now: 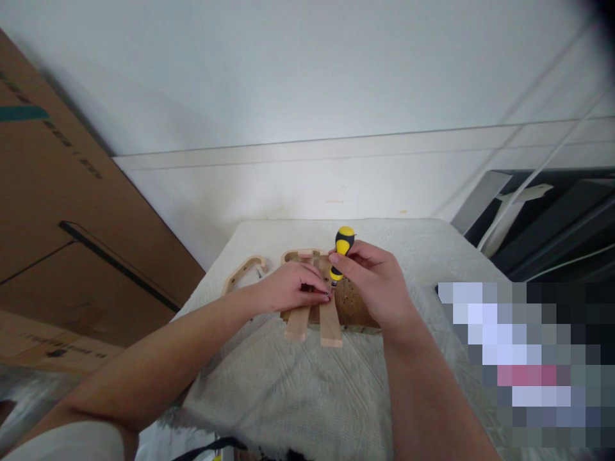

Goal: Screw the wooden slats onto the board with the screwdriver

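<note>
My right hand [372, 278] is closed around a stubby yellow-and-black screwdriver [342, 251], held nearly upright with its tip down on a wooden assembly [317, 314]. My left hand [293, 288] rests on that assembly with its fingertips pinched together right at the screwdriver tip; what they pinch is too small to make out. The assembly has two pale slats [330, 328] sticking out toward me and a brown perforated board [350, 301] beneath my right hand. A curved wooden piece [243, 270] lies to the left of it.
Everything sits on a surface covered by a white quilted cloth [307, 384]. A big cardboard box [62, 211] leans at the left. Dark panels and white strips [552, 224] stand at the right. A white wall is behind.
</note>
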Available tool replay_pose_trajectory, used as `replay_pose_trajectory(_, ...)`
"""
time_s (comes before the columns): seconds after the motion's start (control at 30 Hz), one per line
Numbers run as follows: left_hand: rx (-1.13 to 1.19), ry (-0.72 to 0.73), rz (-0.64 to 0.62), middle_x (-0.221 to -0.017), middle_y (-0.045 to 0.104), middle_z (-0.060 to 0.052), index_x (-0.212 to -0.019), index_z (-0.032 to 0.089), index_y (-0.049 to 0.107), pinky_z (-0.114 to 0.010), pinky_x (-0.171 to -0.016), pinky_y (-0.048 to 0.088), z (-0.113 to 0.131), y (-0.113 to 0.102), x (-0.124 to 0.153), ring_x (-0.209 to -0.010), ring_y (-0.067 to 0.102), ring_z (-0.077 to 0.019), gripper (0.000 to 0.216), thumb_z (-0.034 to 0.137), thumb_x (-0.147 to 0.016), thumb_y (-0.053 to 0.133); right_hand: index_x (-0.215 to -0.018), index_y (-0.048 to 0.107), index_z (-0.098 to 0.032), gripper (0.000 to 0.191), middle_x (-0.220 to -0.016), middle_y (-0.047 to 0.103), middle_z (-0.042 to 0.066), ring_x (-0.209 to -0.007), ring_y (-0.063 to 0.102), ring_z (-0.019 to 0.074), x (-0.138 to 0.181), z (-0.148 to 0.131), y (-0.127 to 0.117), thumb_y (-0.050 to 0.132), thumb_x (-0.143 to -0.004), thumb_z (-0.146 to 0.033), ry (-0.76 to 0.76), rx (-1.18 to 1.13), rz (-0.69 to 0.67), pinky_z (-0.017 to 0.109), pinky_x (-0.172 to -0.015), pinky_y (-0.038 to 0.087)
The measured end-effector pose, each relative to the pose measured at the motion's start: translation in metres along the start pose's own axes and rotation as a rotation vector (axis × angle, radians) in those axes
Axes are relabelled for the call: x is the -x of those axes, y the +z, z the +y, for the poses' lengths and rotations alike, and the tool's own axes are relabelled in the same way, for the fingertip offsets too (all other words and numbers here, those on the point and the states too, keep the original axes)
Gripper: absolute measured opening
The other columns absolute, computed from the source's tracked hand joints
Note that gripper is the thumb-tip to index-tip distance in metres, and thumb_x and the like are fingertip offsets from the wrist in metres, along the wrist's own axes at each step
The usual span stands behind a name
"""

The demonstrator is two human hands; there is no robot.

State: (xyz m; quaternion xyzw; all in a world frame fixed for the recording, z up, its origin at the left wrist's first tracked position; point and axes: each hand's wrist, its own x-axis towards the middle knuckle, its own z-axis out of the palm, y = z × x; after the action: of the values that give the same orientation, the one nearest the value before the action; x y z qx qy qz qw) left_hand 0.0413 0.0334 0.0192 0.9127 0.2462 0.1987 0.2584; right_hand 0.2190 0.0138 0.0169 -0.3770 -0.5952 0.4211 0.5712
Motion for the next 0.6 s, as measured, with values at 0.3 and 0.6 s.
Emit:
replay_pose_trajectory(0.3, 0.013, -0.024, -0.010, -0.081, 0.071, -0.003, -0.081, 0.014, 0.071, -0.020, -0.075, 0.045, 0.0005, 0.0008, -0.0004, -0.077, 0.063, -0.0106, 0.012, 0.021, -0.086, 0.063, -0.074, 0.067, -0.019, 0.017, -0.072, 0.062, 0.000, -0.063, 0.052, 0.0126, 0.0007, -0.0028, 0.0047, 0.069, -0.074, -0.036, 0.002, 0.027, 0.018, 0.030, -0.063, 0.043)
replay_pose_trajectory(0.6, 0.005, -0.023, 0.007, -0.080, 0.070, -0.003, -0.078, 0.014, 0.070, -0.020, -0.073, 0.043, 0.0005, 0.0018, 0.0000, -0.078, 0.062, -0.0111, 0.013, 0.022, -0.086, 0.063, -0.073, 0.066, -0.020, 0.018, -0.072, 0.061, 0.000, -0.063, 0.051, 0.0123, 0.0010, -0.0010, 0.0029, 0.070, -0.074, -0.038, -0.026, 0.008, 0.010, 0.029, -0.062, 0.042)
